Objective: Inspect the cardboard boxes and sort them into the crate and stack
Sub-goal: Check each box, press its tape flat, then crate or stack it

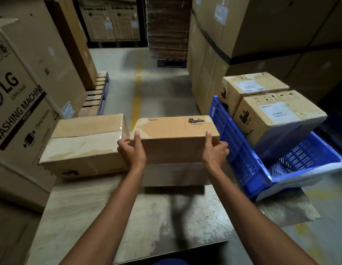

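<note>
A long brown cardboard box [174, 134] with a black and red "UN 3481" mark sits on top of another box [174, 174] in the middle. My left hand [131, 150] grips its left end, thumb on the top face. My right hand [215, 150] grips its right end the same way. A wider taped box [84, 146] lies just to the left, touching it. To the right a blue plastic crate [240, 150] holds two labelled cardboard boxes, one [277, 119] nearer and one [250, 87] behind it.
The boxes rest on a flat worn board [128, 217] on the floor. A large washing machine carton [19, 104] stands at the left, tall cartons [242, 35] at the right. A pallet [98, 94] and a yellow floor line [136, 96] lie ahead in the aisle.
</note>
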### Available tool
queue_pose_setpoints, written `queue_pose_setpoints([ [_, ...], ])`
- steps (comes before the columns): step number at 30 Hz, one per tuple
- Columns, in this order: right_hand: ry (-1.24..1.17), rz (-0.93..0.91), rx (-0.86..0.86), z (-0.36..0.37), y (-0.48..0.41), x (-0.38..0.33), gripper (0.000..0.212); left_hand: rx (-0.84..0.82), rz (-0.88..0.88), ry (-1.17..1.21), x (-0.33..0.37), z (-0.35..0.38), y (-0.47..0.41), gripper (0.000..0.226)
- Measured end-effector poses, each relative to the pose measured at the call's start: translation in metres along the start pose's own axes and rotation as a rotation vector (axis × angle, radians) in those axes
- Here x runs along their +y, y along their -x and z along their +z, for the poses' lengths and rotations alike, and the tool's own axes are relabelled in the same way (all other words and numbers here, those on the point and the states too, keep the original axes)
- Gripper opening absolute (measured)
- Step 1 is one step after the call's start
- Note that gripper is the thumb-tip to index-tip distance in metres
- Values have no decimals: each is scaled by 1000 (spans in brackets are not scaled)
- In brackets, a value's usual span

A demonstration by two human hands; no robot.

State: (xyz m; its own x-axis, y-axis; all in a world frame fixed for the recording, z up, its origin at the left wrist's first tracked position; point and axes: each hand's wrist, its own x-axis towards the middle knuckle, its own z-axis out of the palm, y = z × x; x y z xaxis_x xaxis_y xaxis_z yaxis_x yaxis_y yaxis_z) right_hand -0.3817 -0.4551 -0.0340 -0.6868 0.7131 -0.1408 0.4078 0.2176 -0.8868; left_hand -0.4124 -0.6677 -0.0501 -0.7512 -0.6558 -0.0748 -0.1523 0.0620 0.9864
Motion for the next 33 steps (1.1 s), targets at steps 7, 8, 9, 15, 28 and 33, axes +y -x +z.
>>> queue_pose_setpoints([
  [7,40,37,33,-10,18,51,68,-92,122,-93,-39,-26,31,44],
  [8,83,-24,65,-10,21,54,70,-111,206,-141,-41,-29,34,45],
  [9,136,-102,106,-9,24,56,72,-132,295,-208,-43,-31,35,46],
  [15,275,-693,164,-1,38,47,40,-212,847,-569,-44,-34,29,23],
  [28,667,-1084,-116,38,52,30,30,-430,1084,-895,-21,-38,10,36],
  [33,931,-1007,-280,49,33,-5,48,-587,971,-1140,1,-19,0,59],
])
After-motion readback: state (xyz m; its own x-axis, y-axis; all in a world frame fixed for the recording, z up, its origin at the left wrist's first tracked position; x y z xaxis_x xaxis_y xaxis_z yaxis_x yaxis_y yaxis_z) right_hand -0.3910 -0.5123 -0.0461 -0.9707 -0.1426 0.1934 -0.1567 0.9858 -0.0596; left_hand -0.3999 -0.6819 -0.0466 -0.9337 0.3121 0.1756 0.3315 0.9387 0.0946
